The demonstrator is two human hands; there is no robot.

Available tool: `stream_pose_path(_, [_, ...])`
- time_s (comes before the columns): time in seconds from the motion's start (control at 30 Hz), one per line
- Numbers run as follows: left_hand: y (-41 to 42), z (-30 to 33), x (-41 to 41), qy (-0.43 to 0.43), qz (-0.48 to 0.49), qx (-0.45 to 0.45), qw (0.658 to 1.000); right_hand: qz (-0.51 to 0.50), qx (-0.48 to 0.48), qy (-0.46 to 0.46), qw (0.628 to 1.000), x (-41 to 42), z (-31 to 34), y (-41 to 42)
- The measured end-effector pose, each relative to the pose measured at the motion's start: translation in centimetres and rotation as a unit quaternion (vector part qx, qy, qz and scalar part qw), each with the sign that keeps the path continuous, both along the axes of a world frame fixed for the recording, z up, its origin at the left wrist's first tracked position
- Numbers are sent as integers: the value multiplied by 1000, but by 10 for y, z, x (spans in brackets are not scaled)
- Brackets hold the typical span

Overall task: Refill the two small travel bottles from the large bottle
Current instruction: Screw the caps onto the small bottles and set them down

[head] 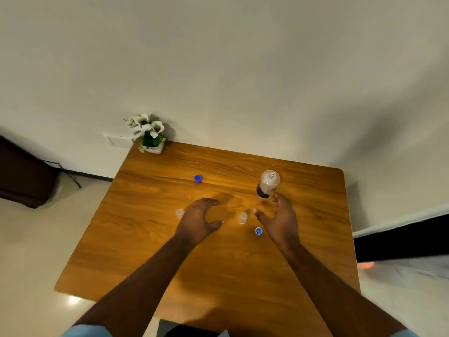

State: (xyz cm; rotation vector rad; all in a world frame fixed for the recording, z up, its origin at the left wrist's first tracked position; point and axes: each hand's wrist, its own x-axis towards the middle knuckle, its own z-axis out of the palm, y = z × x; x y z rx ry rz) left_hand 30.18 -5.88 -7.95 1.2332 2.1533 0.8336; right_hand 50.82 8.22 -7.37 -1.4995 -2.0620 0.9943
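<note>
The large clear bottle [268, 183] stands uncapped on the wooden table [218, 263], with a dark band of liquid near its base. Two small clear travel bottles stand open: one [179, 213] just left of my left hand, the other [242, 217] between my hands. A blue cap [198, 178] lies farther back, and another blue cap [258, 231] lies beside my right wrist. My left hand [198, 218] hovers palm down with relaxed fingers, holding nothing. My right hand [279, 218] is spread open, its fingertips close to the large bottle's base.
A small white pot of white flowers [149, 133] sits at the table's far left corner against the wall. A dark piece of furniture [24, 176] stands on the floor to the left.
</note>
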Motion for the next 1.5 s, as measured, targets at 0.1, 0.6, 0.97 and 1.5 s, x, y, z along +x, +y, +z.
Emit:
stream_pose_path(0.1, [-20, 11, -10, 12, 37, 12, 999, 62, 0, 6, 998, -11, 16, -18])
stream_pose_path(0.6, [-44, -23, -125, -46, -24, -130, 990, 126, -41, -132, 982, -145, -27, -87])
stream_pose_path(0.97, [-31, -75, -162, -87, -135, -136, 978, 101, -114, -200, 968, -179, -78, -94])
stream_pose_path(1.5, [2, -23, -141, -194, -33, -16, 980, 102, -30, -23, 994, -150, -12, -65])
